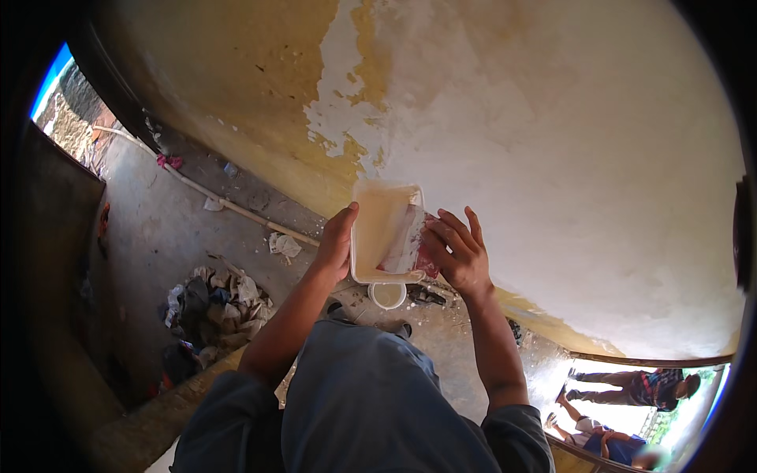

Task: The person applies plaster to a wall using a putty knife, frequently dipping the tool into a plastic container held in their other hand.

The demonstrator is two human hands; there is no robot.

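A rectangular white tub is in front of me, with pale cream paste coating its inside. My left hand grips the tub's left side, thumb at the rim. In my right hand is a flat putty scraper, its pale blade smeared and its edge part dark red. The blade reaches into the tub along the right side, a little blurred. Some right-hand fingers stick out past the scraper. Ahead, a wall has a broad whitish coat, with bare yellow and flaked patches to the left.
A small round white bucket stands on the floor below the tub. A long pole lies along the wall's foot. To the left is a heap of rags and sacks. Two people appear through an opening at lower right.
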